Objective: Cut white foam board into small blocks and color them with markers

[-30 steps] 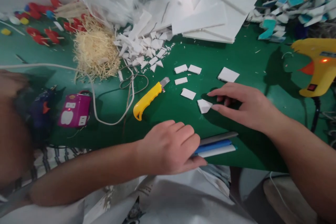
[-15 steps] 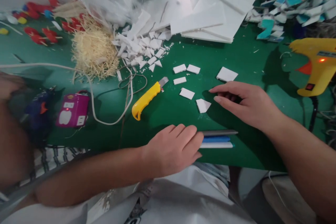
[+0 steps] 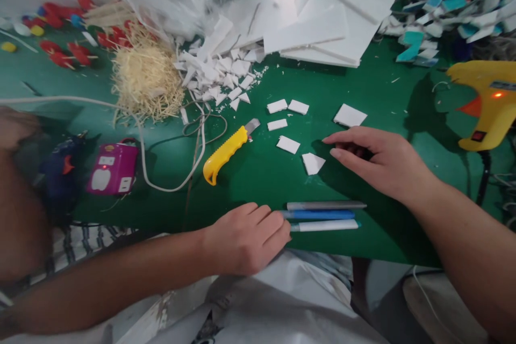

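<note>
While left hand (image 3: pixel 246 239) at pens (image 3: pixel 326 215)—right hand (image 3: pixel 373 164) near white piece (image 3: pixel 313 163)

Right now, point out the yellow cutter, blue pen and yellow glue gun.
Yellow cutter (image 3: pixel 226 153): head view, handle's middle.
Blue pen (image 3: pixel 320 215): head view, barrel's middle.
Yellow glue gun (image 3: pixel 491 102): head view, upper grip.

Three slim pens are laid flat on the green tabletop (image 3: pixel 258 174), side by side, roughly parallel: grey pen (image 3: pixel 326 206) farthest, blue pen (image 3: pixel 322 215) in the middle, teal-ended white pen (image 3: pixel 328 225) nearest the front edge. Beyond them, flat white chips are spread: pointed chip (image 3: pixel 313 163) with corner aimed right; four small rectangular chips (image 3: pixel 288 144) grouped farther back and left; larger four-sided chip (image 3: pixel 350 115) set apart, back right.
</note>
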The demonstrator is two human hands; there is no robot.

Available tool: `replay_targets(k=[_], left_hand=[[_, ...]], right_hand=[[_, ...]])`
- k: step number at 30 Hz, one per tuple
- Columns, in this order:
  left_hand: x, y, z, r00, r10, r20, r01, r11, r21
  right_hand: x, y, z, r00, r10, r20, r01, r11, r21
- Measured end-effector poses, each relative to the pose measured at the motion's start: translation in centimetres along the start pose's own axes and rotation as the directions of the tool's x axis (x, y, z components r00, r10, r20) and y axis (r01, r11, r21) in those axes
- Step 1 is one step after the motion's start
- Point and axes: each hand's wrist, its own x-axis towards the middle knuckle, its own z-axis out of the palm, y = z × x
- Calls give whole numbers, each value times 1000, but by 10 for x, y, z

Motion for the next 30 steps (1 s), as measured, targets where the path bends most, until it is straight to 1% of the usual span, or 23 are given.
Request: replay_targets(k=[3, 6, 7, 9, 10, 11, 13, 14, 15, 17, 18, 19, 20, 21, 22, 23, 24, 25, 26, 27, 28, 29, 30], left_hand=[[0, -3, -1, 999, 34, 4, -34, 999, -17], [-4, -7, -1, 995, 97, 2, -97, 992, -76], [-5, -9, -1, 991, 129, -23, -130, 986, -103], [-7, -14, -2, 973, 197, -119, -211, 970, -118], [-7, -17, -4, 956, 234, -179, -253, 963, -96], [-6, -21, -7, 943, 251, -217, -270, 961, -61], [2, -29, -16, 932, 236, -276, -245, 969, 0], [8, -34, -20, 940, 225, -256, -224, 974, 33], [14, -39, -24, 939, 183, -292, -176, 983, 53], [29, -50, -28, 968, 55, -245, -48, 998, 37], [36, -56, -28, 978, 31, -205, -18, 998, 65], [42, -61, -26, 984, 31, -177, -10, 992, 123], [47, -65, -23, 986, -18, -164, 43, 987, 153], [51, -67, -19, 985, -68, -158, 90, 987, 131], [54, -68, -14, 978, -104, -178, 121, 989, 86], [56, -67, -10, 966, -157, -206, 166, 986, 25], [57, -64, -5, 948, -223, -228, 217, 975, -51], [59, -61, -1, 922, -285, -260, 258, 957, -133], [60, -57, 2, 896, -339, -289, 282, 934, -220], [61, -54, 5, 871, -375, -316, 283, 910, -303], [62, -51, 7, 853, -400, -334, 270, 888, -373], [64, -49, 9, 840, -420, -343, 258, 866, -428], [65, -48, 11, 830, -434, -350, 248, 850, -465]], right_hand=[[1, 0, 0, 1000, 3, -2, -3, 1000, 4], [1, -1, -1, 1000, 17, -6, -17, 1000, 27], [0, -1, -1, 999, 31, -7, -31, 999, 45], [-1, -3, -1, 997, 82, -13, -81, 991, 108], [-2, -4, -2, 993, 116, -18, -112, 982, 153], [-2, -5, -2, 988, 150, -31, -140, 968, 206], [-3, -8, -3, 977, 199, -74, -164, 929, 330], [-2, -9, -4, 973, 207, -101, -151, 905, 398], [-2, -10, -5, 970, 207, -125, -127, 876, 464], [-1, -11, -7, 973, 189, -129, -82, 817, 571], [-1, -11, -8, 979, 174, -106, -77, 798, 598], [-1, -10, -9, 984, 158, -81, -79, 797, 599], [-2, -10, -9, 989, 136, -53, -82, 820, 567], [-3, -9, -10, 995, 96, -40, -63, 862, 504], [-4, -8, -9, 999, 33, -42, -13, 912, 410], [-6, -8, -8, 997, -57, -58, 72, 954, 291], [-8, -8, -7, 982, -172, -76, 182, 971, 153], [-11, -8, -5, 951, -297, -88, 299, 954, 6], [-12, -9, -2, 909, -407, -93, 392, 908, -146], [-14, -10, 1, 862, -498, -93, 454, 842, -291], [-15, -11, 4, 826, -557, -84, 478, 773, -417], [-16, -12, 7, 802, -593, -74, 481, 713, -510], [-16, -13, 10, 791, -608, -67, 473, 677, -564]])
